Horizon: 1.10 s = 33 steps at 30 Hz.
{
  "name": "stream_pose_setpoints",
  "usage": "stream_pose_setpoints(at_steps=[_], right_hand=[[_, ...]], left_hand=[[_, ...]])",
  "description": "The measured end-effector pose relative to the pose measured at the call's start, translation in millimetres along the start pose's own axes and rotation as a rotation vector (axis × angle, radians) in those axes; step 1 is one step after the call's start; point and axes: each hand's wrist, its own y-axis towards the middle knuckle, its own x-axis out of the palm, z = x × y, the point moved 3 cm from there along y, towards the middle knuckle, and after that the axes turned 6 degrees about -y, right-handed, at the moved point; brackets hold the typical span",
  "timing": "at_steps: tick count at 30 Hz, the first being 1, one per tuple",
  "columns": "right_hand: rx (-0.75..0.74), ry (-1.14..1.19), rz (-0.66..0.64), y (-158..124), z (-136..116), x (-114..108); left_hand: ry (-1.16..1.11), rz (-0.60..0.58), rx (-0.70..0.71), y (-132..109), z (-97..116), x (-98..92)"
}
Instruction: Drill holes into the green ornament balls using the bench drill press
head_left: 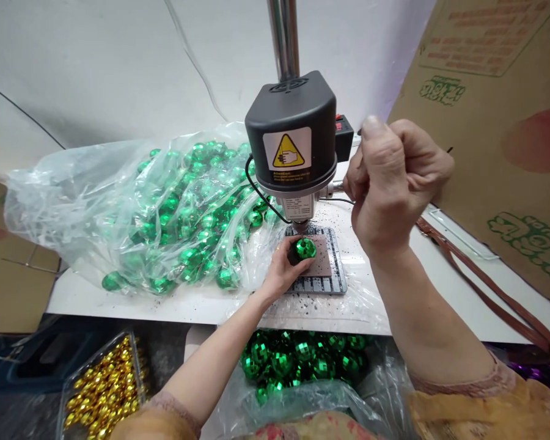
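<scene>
My left hand (284,266) is closed around a shiny green faceted ball (305,248), thumb and fingers at its sides. The ball sits on a brown pad (322,256) over the slotted metal base (340,278), right beneath the chuck (301,227) of a small bench drill press (289,122). Whether the bit touches the ball is too small to tell. My right hand (394,177) is wrapped in a fist around the feed handle at the press's right side; most of the handle is hidden by the fingers.
A clear plastic bag (73,183) of green balls lies left of the press. More green balls (302,354) fill a bag at my lap. A bin of gold balls (103,391) stands lower left. A brown strap (486,293) and a cardboard box (495,122) are at right. Dark chips litter the table.
</scene>
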Motion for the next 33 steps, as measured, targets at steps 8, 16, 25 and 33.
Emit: stream_pose_setpoints(at_steps=[8,16,25,33], right_hand=[[-0.076,-0.11,0.098,-30,7,-11],[-0.144,-0.041,0.129,-36,8,-12],[-0.175,-0.072,0.121,-42,11,-18],[-0.252,0.004,0.069,-49,15,-24]], left_hand=[[0.001,0.002,0.008,-1,1,0.3],[-0.036,-0.008,0.001,-1,0,0.2],[-0.07,-0.013,0.008,-1,-3,1.1],[-0.025,-0.007,0.013,-1,-2,0.8]])
